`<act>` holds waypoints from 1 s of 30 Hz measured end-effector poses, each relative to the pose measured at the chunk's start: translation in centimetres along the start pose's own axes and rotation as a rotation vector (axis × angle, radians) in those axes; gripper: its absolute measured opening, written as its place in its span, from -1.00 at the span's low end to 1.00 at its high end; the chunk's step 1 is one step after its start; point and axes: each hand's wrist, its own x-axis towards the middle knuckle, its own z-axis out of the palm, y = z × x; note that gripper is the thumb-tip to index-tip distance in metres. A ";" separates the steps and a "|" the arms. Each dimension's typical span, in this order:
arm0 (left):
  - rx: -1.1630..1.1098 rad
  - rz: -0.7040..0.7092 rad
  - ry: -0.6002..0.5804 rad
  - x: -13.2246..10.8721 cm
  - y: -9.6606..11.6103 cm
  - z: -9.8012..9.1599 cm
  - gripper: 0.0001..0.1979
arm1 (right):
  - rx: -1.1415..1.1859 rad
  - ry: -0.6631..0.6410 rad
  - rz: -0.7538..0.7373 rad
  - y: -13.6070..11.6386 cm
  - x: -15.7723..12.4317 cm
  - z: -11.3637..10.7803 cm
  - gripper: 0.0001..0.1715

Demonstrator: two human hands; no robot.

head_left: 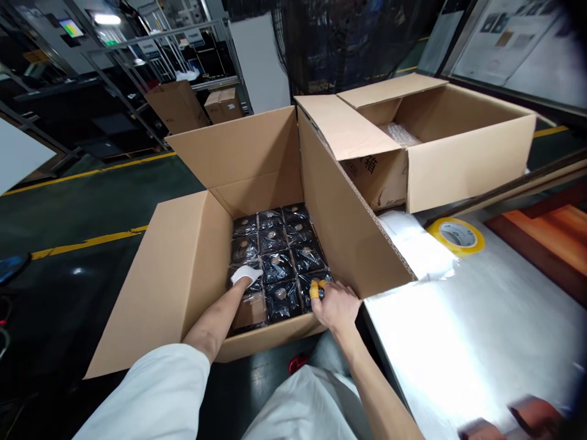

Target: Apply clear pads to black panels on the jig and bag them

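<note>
Cloth sleeve (156, 391), cardboard box (353, 214), packs (277, 267) — glossy

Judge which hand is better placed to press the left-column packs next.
Left, most likely. The left hand reaches into the carton, over the left column of packs; the right hand is at the carton's near right corner, with the middle column between it and them.

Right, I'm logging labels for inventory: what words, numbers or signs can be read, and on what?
"箱": brown cardboard panel beneath a tan cardboard flap; neighbouring print is partly hidden or unclear.
Too small or blurred to read: print on the round yellow tape roll, white printed sheet, pale background signs, lit screen.
</note>
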 end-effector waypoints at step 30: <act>-0.865 0.605 -0.038 -36.0 -0.9 -11.6 -0.45 | 1.989 -0.642 0.206 -0.9 -12.4 -13.5 -0.28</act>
